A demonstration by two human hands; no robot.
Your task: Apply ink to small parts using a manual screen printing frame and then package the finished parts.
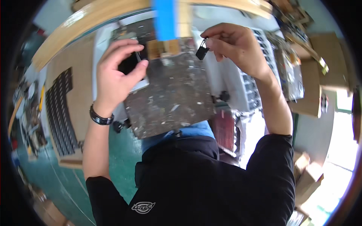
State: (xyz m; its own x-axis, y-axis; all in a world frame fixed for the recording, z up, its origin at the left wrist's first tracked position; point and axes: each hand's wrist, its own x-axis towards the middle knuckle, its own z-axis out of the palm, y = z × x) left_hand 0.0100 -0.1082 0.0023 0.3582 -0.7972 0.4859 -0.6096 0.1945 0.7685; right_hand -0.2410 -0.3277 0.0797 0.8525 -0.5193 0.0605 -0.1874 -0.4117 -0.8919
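The right hand (239, 49), at one o'clock from the middle of the view, holds a small black lock-like piece (202, 52) between thumb and fingers, by its thin loop. The piece hangs tilted between twelve and one o'clock, above the far edge of the dark, stained worktop (169, 94). The left hand (113, 81) is at ten o'clock, half wide, with thumb and fingertips apart. A dark thing with a pale edge (140, 84) shows behind them; I cannot tell if this hand grips it.

By my judgement, the black piece is light and its body is stiff. The surface may be a little slippery, and the slim loop is probably its weaker part. To pinch the flat body by its two sides would be the firmer hold; the loop lets it swing.

About writing: on the black shirt (211, 180), at seven o'clock, there is a white oval emblem (143, 207) with lettering. On the black piece I can make out no label or letters; it is too small.
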